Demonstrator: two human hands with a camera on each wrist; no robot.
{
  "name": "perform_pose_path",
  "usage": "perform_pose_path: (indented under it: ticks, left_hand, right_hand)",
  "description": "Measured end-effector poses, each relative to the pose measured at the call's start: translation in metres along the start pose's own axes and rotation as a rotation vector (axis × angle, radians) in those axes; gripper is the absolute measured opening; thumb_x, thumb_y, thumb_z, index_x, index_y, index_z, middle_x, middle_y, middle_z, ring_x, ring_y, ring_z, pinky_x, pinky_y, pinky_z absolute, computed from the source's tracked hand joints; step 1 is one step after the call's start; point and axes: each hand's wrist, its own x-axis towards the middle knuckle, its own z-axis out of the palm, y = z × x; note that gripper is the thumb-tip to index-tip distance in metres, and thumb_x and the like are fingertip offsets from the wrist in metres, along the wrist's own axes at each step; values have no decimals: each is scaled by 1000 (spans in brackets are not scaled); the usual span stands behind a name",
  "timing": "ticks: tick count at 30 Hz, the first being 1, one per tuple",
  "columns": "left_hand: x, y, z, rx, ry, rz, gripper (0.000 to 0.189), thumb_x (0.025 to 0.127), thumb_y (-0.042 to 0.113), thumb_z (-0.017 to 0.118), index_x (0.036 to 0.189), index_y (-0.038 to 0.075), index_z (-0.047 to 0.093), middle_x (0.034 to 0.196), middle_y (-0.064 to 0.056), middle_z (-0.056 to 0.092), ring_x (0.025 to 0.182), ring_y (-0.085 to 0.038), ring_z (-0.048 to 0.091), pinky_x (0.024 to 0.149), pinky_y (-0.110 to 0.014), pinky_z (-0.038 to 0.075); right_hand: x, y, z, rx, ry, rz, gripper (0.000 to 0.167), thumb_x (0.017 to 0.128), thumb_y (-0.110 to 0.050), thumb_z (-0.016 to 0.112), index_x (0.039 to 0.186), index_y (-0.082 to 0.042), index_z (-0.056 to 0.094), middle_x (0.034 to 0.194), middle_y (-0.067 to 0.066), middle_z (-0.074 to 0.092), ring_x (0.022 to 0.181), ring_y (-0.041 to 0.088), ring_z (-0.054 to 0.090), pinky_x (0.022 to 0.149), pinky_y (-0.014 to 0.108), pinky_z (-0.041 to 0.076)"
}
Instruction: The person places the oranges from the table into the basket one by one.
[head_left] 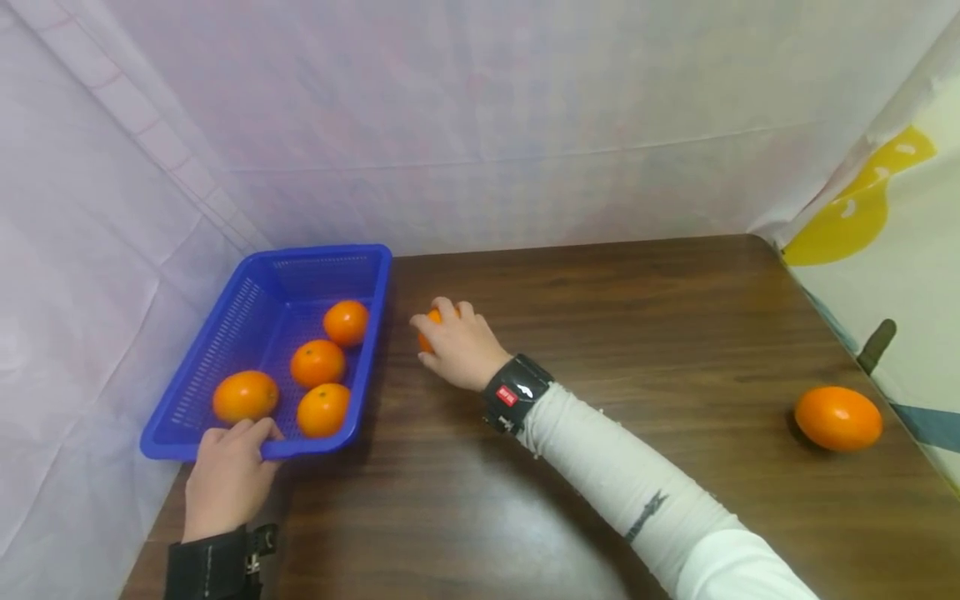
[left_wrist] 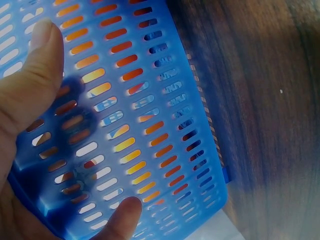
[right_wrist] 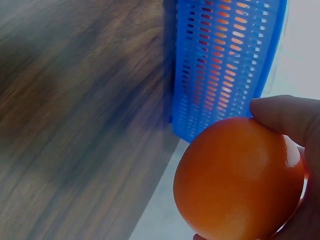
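Observation:
A blue plastic basket with slotted walls stands at the left of the table, with several oranges inside. My left hand grips its near rim; in the left wrist view the thumb and a finger lie against the slotted wall. Just right of the basket, my right hand holds an orange, its fingers curled round the fruit. Most of that orange is hidden under the hand in the head view, while the right wrist view shows it large, close to the basket's side.
Another orange lies alone near the right edge of the brown wooden table. Pale cloth hangs behind the table and along its left side. At the right is a cloth with a yellow print.

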Motion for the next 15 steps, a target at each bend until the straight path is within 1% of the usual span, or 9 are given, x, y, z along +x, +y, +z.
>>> perform_pose_path:
  ticks: [4,10,15]
  left_hand:
    - [0,0,0,-7,-4,3,14,83,4,75,88,12,64,88,-11,64,95,-41,48,72,-57,45]
    - [-1,1,-1,1,-7,-19,14,83,5,75,87,13,64,86,-10,63,94,-40,47,71,-54,45]
    - [-1,-1,0,-5,3,0,15,82,4,75,87,13,64,85,-9,63,94,-41,48,71,-56,45]
  right_hand:
    - [4,-7,-2,-4,5,-13,50,96,-39,65,143,-26,52,146,15,46,120,39,52,92,47,53]
    - [13,-21,-6,-7,11,-42,51,96,-41,64,144,-26,52,147,14,45,120,38,50,94,47,53]
    - [17,-30,-8,-5,11,-66,53,96,-44,64,145,-26,50,147,14,44,120,37,50,95,47,52]
